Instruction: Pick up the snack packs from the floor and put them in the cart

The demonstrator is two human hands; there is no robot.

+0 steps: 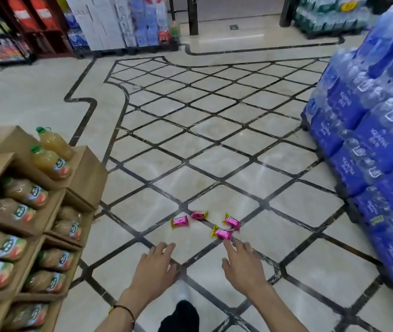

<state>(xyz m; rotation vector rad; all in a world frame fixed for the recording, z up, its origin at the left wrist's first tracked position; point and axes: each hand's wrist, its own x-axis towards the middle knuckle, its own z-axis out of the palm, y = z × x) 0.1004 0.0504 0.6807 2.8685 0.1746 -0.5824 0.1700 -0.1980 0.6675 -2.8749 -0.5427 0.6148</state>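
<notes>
Several pink snack packs with yellow ends lie on the tiled floor ahead of me: one at the left [180,222], one behind it [199,215], one at the right [232,221] and the nearest one [223,233]. My right hand [243,264] is stretched out, fingers straight, its fingertips just short of the nearest pack. My left hand [156,264] hovers open over the floor below the left pack, holding nothing. No cart is in view.
Cardboard display trays of juice bottles [47,161] stand close on my left. Stacked blue packs of bottled water [372,144] fill the right side. Shelves and boxed goods [99,22] line the far end. My dark shoe [181,315] is below my hands.
</notes>
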